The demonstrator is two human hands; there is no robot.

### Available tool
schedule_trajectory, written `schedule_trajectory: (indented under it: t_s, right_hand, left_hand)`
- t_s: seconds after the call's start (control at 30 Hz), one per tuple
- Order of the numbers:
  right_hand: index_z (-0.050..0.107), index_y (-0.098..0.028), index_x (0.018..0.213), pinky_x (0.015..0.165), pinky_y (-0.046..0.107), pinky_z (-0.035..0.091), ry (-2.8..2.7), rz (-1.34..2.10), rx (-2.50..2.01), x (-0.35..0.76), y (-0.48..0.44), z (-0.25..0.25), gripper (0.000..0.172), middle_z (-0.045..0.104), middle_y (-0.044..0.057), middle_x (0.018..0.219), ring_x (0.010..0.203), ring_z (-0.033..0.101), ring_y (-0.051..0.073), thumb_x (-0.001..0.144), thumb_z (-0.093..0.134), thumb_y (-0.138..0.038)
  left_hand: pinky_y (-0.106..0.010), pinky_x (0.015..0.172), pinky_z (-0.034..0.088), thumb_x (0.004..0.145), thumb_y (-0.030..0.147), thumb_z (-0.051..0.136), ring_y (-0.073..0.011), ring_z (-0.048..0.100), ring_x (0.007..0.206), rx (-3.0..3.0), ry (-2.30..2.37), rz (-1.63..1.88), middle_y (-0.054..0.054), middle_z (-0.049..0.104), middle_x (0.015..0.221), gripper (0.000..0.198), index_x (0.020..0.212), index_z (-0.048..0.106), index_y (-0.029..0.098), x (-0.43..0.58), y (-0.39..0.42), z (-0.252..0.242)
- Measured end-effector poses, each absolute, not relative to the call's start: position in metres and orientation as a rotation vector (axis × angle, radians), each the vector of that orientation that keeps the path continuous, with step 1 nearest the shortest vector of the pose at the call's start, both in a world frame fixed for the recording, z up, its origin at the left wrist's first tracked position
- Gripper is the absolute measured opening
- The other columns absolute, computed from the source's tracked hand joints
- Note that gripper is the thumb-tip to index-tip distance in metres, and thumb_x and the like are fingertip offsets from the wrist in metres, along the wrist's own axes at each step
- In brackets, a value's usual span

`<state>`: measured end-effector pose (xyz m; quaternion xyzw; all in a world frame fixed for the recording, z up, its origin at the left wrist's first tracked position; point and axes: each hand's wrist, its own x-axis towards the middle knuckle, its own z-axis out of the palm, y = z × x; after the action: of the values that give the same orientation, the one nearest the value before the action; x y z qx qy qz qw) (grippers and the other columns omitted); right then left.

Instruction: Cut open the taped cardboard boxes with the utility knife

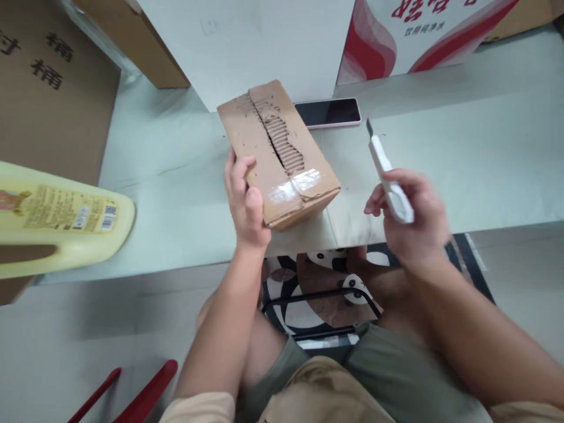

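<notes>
My left hand (247,200) is wrapped round the left side of a brown cardboard box (247,126), which it holds tilted at the table's front part. Along the middle seam of the box's upper face the cardboard is torn, baring corrugated ridges, and a strip of clear tape crosses the near end. To the right, apart from the box, my right hand (416,217) grips a white utility knife (382,158). Its short dark blade is out and points up and away from me. The underside of the box and my left fingertips behind it are hidden.
Behind the box lies a phone (335,111) on the pale green tabletop (440,135). A white carton (264,47) and a red-and-white carton (409,41) stand at the back. A yellow jug (66,217) and a big brown carton (53,100) occupy the left.
</notes>
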<state>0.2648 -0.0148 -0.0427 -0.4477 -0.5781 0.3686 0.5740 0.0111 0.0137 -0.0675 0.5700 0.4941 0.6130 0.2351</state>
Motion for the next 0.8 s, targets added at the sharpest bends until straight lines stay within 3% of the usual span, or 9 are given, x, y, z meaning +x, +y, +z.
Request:
schedule_trajectory:
  t_s: [0.07, 0.2, 0.33, 0.4, 0.47, 0.53, 0.63, 0.8]
  right_hand:
    - [0.064, -0.028, 0.111, 0.057, 0.039, 0.055, -1.361, 0.774, -0.983, 0.263, -0.023, -0.038, 0.037, 0.063, 0.003, 0.079, 0.065, 0.067, 0.021, 0.097, 0.052, -0.060]
    - [0.062, -0.031, 0.103, 0.044, 0.031, 0.052, -1.308, 0.444, -0.972, 0.256, -0.038, -0.025, 0.024, 0.060, -0.001, 0.089, 0.056, 0.067, 0.015, 0.087, 0.078, -0.037]
    - [0.047, -0.027, 0.074, 0.028, 0.027, 0.041, -1.226, 0.454, -0.813, 0.249, -0.042, -0.010, 0.036, 0.035, -0.008, 0.065, 0.036, 0.052, 0.011, 0.084, 0.081, -0.035]
    - [0.040, -0.025, 0.067, 0.026, 0.026, 0.037, -1.259, 0.574, -0.755, 0.244, -0.042, -0.005, 0.044, 0.030, -0.009, 0.053, 0.032, 0.046, 0.011, 0.086, 0.078, -0.037]
    - [0.049, -0.026, 0.069, 0.027, 0.026, 0.037, -1.275, 0.660, -0.753, 0.240, -0.042, -0.006, 0.034, 0.039, -0.009, 0.048, 0.033, 0.046, 0.012, 0.087, 0.075, -0.038]
    - [0.065, -0.024, 0.084, 0.029, 0.027, 0.039, -1.298, 0.667, -0.792, 0.239, -0.045, -0.011, 0.016, 0.056, -0.005, 0.054, 0.037, 0.052, 0.013, 0.089, 0.073, -0.038]
    - [0.075, -0.022, 0.100, 0.039, 0.029, 0.047, -1.415, 0.636, -0.968, 0.241, -0.053, -0.017, 0.019, 0.068, 0.000, 0.065, 0.047, 0.062, 0.015, 0.094, 0.068, -0.039]
    - [0.076, -0.023, 0.104, 0.044, 0.030, 0.052, -1.437, 0.678, -1.094, 0.244, -0.061, -0.016, 0.019, 0.071, 0.000, 0.066, 0.051, 0.066, 0.016, 0.096, 0.069, -0.040]
  left_hand:
    - [-0.054, 0.130, 0.027, 0.093, 0.080, 0.042, -0.0321, 0.034, 0.158, 1.648, 1.390, 1.763, -0.008, 0.051, 0.152, 0.062, 0.123, 0.062, 0.031, 0.018, 0.008, -0.064]
    - [-0.057, 0.131, 0.026, 0.099, 0.073, 0.036, -0.0317, 0.040, 0.155, 1.830, 1.450, 1.792, -0.007, 0.053, 0.154, 0.059, 0.124, 0.066, 0.029, 0.021, 0.003, -0.063]
    - [-0.056, 0.131, 0.028, 0.104, 0.063, 0.024, -0.0304, 0.046, 0.151, 2.093, 1.460, 1.801, -0.007, 0.065, 0.142, 0.060, 0.126, 0.068, 0.027, 0.018, 0.005, -0.071]
    - [-0.055, 0.131, 0.029, 0.106, 0.057, 0.024, -0.0301, 0.050, 0.148, 2.181, 1.396, 1.797, -0.007, 0.067, 0.140, 0.058, 0.128, 0.067, 0.026, 0.019, 0.006, -0.073]
    - [-0.055, 0.131, 0.028, 0.107, 0.051, 0.024, -0.0292, 0.054, 0.144, 2.222, 1.345, 1.786, -0.008, 0.067, 0.139, 0.055, 0.131, 0.066, 0.025, 0.021, 0.006, -0.072]
    - [-0.055, 0.132, 0.027, 0.107, 0.049, 0.023, -0.0283, 0.057, 0.141, 2.237, 1.345, 1.780, -0.008, 0.068, 0.138, 0.055, 0.132, 0.065, 0.024, 0.023, 0.005, -0.071]
    - [-0.055, 0.132, 0.027, 0.106, 0.053, 0.022, -0.0289, 0.057, 0.142, 2.231, 1.390, 1.754, -0.008, 0.068, 0.137, 0.058, 0.130, 0.066, 0.024, 0.025, 0.004, -0.069]
    - [-0.054, 0.132, 0.029, 0.107, 0.049, 0.023, -0.0279, 0.059, 0.138, 2.246, 1.388, 1.778, -0.008, 0.069, 0.134, 0.055, 0.129, 0.066, 0.023, 0.028, 0.003, -0.068]
